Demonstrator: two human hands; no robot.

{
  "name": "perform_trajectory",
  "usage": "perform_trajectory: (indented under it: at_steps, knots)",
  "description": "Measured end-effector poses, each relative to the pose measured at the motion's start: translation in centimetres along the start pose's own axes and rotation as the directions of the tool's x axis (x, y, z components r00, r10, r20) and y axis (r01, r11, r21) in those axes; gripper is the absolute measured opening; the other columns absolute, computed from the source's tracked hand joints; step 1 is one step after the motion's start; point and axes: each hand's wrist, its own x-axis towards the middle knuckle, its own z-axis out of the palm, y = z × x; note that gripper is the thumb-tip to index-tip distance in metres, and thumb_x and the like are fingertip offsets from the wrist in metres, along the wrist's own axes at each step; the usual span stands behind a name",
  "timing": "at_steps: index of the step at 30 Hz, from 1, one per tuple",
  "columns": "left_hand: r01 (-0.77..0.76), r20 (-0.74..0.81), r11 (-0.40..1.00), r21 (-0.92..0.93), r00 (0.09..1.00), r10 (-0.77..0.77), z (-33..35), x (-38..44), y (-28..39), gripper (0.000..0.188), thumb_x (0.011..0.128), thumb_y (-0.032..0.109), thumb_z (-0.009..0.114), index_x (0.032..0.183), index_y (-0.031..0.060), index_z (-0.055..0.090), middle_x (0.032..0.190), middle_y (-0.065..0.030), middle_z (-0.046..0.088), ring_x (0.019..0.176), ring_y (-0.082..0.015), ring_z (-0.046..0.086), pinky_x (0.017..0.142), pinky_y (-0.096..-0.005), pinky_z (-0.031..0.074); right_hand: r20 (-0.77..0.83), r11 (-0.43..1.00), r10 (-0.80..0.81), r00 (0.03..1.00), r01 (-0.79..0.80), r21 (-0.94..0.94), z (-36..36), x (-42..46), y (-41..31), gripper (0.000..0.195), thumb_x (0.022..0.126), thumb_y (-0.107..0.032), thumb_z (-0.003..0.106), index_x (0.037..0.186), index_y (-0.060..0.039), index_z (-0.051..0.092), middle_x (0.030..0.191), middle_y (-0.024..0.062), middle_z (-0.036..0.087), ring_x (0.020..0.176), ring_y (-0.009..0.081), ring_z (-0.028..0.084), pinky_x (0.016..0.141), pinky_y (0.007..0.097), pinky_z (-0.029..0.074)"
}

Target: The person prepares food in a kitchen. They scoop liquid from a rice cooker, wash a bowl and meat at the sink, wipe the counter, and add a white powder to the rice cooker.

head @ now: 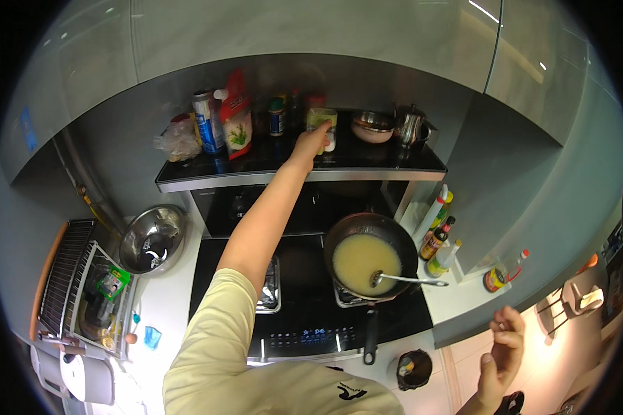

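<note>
My left hand (313,141) reaches up to the black shelf above the stove, its fingers against a clear container with a green-yellow band (322,116); whether they are closed around it I cannot tell. Low on the right, my right hand (503,347) is raised with bent fingers, holding nothing. A dark wok (371,223) stands on the right burner, with pale yellow liquid (361,259) in it. A metal ladle (415,280) rests in the liquid, its handle over the wok's rim. Near my left hand, a blue-labelled spice jar (276,116) and a steel bowl (372,127) stand on the shelf.
The wok's handle (370,337) points towards me. Bottles (436,239) stand right of the stove. At the left are a steel mixing bowl (153,238) and a dish rack (104,301). A red pouch (236,116) and a metal pitcher (411,126) share the shelf. A lined bin (415,369) stands below.
</note>
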Motion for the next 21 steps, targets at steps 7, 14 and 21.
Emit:
perform_trajectory:
  at_steps: [7, 14, 21]
  knots:
    - [-0.178, -0.131, 0.96, -0.215, 0.98, 0.152, 0.3, -3.6, 0.1, 0.035, 0.092, 0.037, 0.054, 0.07, 0.0103, 0.048, 0.063, 0.0015, 0.044, 0.056, -0.0101, 0.038, 0.055, -0.0253, 0.031, 0.243, 0.977, 0.139, 0.96, -0.172, 0.123, -1.9, 3.2, 8.6, 0.032, 0.075, 0.002, 0.051, 0.106, -0.0019, 0.054, 0.129, 0.0159, 0.045, 0.12, 0.026, 0.046, 0.103, 0.0376, 0.034]
    - [-0.304, -0.179, 0.936, -0.179, 0.945, 0.273, -1.6, -24.7, -0.9, 0.034, 0.096, 0.028, 0.051, 0.068, 0.0098, 0.045, 0.061, 0.0034, 0.038, 0.059, -0.0093, 0.033, 0.056, -0.025, 0.029, 0.431, 0.926, -0.364, 0.826, 0.271, 0.263, 7.3, 9.4, 10.4, 0.04, 0.077, 0.001, 0.061, 0.116, 0.0021, 0.055, 0.098, 0.0138, 0.061, 0.093, 0.0281, 0.055, 0.085, 0.0374, 0.041]
    - [-0.165, -0.455, 0.964, 0.208, 0.856, 0.245, -6.7, -54.0, -5.0, 0.022, 0.09, 0.021, 0.063, 0.077, 0.003, 0.061, 0.066, 0.0031, 0.052, 0.063, -0.0059, 0.044, 0.058, -0.0252, 0.038, 0.542, 0.638, -0.77, 0.337, 0.385, 0.667, 19.7, 1.5, -1.6, 0.062, 0.074, -0.01, 0.075, 0.129, 0.004, 0.049, 0.078, 0.0087, 0.057, 0.07, 0.0234, 0.054, 0.063, 0.0329, 0.045]
